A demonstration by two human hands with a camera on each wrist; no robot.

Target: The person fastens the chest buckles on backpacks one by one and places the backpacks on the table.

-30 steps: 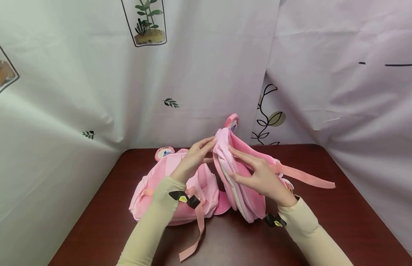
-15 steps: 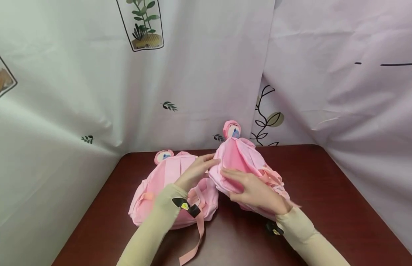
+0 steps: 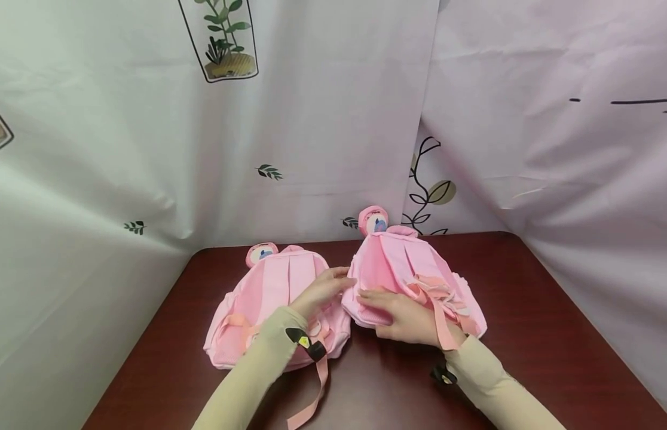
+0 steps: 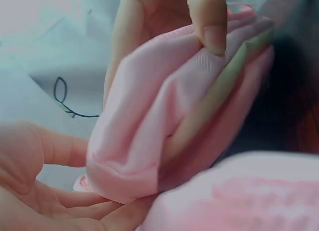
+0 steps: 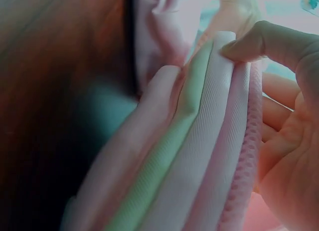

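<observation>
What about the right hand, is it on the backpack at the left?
No, in the head view the right hand holds the pink backpack at the right.

Head view: soft, even light; pale glare on near bench [image 3: 360, 388], mild fold shadows on cloth backdrop [image 3: 333, 119]. Left wrist view hazy, blown out at far left, near pink fabric [image 4: 249, 198] blurred. Right wrist view: cool cast, left side dark, blurred.
</observation>
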